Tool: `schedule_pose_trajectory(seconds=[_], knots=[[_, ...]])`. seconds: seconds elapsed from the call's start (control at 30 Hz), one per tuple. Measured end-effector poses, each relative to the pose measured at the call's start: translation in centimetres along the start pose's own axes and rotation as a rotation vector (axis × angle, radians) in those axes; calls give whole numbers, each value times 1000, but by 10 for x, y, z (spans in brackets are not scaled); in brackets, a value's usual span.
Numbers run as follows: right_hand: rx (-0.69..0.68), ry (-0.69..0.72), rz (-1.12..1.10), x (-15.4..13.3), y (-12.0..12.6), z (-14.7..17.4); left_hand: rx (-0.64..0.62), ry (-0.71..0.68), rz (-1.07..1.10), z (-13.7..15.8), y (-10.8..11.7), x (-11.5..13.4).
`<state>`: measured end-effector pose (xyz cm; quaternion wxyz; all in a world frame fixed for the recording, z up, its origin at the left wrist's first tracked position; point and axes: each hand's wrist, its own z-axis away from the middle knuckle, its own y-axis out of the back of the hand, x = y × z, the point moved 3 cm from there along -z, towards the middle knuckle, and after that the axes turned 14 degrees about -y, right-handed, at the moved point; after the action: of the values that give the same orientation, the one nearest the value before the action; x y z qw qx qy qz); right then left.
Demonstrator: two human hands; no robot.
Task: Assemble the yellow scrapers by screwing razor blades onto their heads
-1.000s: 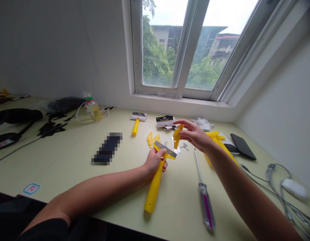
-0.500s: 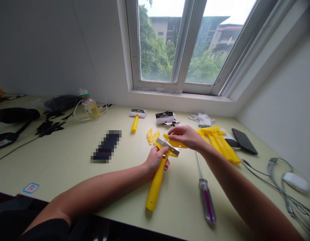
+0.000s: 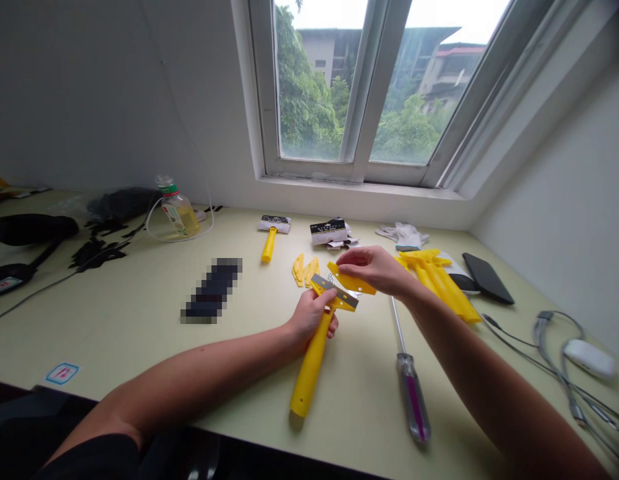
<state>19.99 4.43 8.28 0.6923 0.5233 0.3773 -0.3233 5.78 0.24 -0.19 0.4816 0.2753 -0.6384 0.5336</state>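
Note:
My left hand [image 3: 313, 315] grips a yellow scraper [image 3: 310, 370] just below its head, the handle slanting down toward me. A grey metal blade [image 3: 329, 290] lies across that head, and my left thumb presses on it. Pinched in my right hand [image 3: 372, 268] is a yellow plastic blade cover [image 3: 358, 283], held just beyond the blade and close to it. Behind my hands, yellow cover pieces [image 3: 305, 271] rest on the table. A screwdriver [image 3: 412, 397] with a clear and purple handle lies below my right forearm.
Several yellow scraper handles [image 3: 442, 283] lie right, beside a dark flat device [image 3: 488, 278]. Cables [image 3: 564, 373] and a white mouse-like object [image 3: 589, 358] sit far right. Toward the window are a packaged scraper [image 3: 270, 240], black-and-white packaging [image 3: 329, 232] and white gloves [image 3: 403, 235]. A bottle [image 3: 178, 210] stands left.
The blade cover in my right hand has shifted very slightly to the right. My left hand keeps the scraper and blade in nearly the same place.

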Motion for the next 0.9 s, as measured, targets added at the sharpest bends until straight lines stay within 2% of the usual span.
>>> schedule_pose_trajectory(seconds=[0.17,0.6,0.83,0.9], knots=[[-8,2,25,-2,-2,2,-41,-25,37,-2,2,-3],[-37,88,126,7,-25,-3,-107,28,135,3,2,1],[74,101,276,3,-26,3,-131,2,105,4,-2,4],[53,79,315,3,-27,3,-134,-14,86,4,-2,5]])
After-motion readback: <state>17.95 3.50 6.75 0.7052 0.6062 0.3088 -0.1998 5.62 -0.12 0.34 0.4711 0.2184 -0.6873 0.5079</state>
